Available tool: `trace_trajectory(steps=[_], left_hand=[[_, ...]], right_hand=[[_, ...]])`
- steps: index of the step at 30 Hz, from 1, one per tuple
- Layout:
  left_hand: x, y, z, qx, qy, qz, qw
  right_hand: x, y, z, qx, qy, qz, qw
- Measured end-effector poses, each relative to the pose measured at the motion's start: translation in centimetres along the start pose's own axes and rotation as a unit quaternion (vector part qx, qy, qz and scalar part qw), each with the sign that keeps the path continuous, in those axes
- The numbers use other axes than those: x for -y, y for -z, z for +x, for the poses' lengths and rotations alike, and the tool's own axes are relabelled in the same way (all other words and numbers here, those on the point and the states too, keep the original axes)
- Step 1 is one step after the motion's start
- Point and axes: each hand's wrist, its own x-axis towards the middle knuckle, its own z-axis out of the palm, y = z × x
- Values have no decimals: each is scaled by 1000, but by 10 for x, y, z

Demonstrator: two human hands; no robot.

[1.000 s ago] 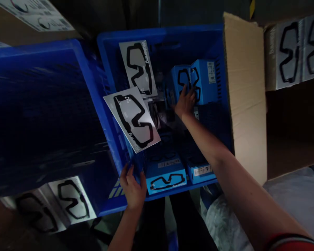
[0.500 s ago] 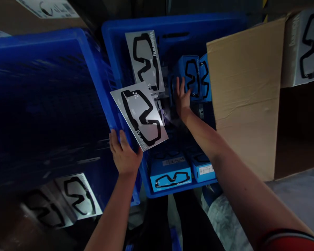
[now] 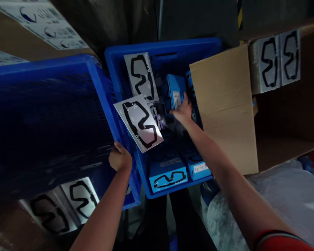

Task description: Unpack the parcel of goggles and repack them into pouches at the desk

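My right hand [image 3: 182,111] reaches deep into a blue crate [image 3: 136,52] and grips a small blue goggle box [image 3: 174,93], which stands tilted on its end. My left hand [image 3: 119,157] is curled over the rim between this crate and a second blue crate [image 3: 42,115] on the left. Two silver goggle boxes [image 3: 140,120] lean against the crate's left wall. More blue boxes [image 3: 169,174] lie at the crate's near end.
An open cardboard carton's flap [image 3: 225,104] overhangs the crate's right side; silver goggle boxes [image 3: 276,61] sit in the carton. A silver box [image 3: 80,197] lies under the left crate. White plastic wrap [image 3: 277,202] is at lower right.
My right hand went from lying flat on the blue boxes to gripping one and turning it. My left hand slid from the crate's front edge up to the rim and curled. The view shifted.
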Motion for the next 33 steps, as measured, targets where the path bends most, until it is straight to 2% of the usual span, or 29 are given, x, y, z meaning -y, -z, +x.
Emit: trace_trajectory(steps=[3, 6, 8, 10, 12, 15, 19, 21, 24, 28, 30, 33], left_hand=[[-5, 2, -3, 3, 10, 25, 1000], [-8, 1, -2, -1, 24, 48, 999], [-9, 0, -2, -5, 30, 57, 998], [-11, 0, -3, -8, 32, 62, 998], [-13, 1, -5, -10, 31, 61, 998], [-16, 5, -9, -11, 26, 56, 998], [-16, 8, -11, -9, 11, 52, 999], [-15, 7, -10, -7, 7, 53, 999], [-12, 4, -7, -6, 8, 54, 998], [-11, 2, -6, -9, 18, 55, 998], [-11, 2, -6, -10, 25, 57, 998], [-12, 3, -6, -2, 29, 60, 998]], right_hand=[[-24, 1, -76, 25, -2, 12, 1000], [-52, 15, -147, 74, -9, -24, 997], [-69, 33, -177, 106, 19, -99, 989], [-80, 51, -189, 142, 76, -166, 973], [-84, 63, -181, 177, 136, -208, 952], [-84, 62, -146, 220, 213, -264, 915], [-90, 38, -105, 312, 346, -283, 838], [-98, 22, -105, 345, 378, -248, 823], [-106, -8, -124, 368, 378, -185, 829], [-96, -54, -142, 406, 342, -136, 837], [-86, -70, -136, 401, 300, -130, 856], [-72, -77, -108, 352, 242, -147, 892]])
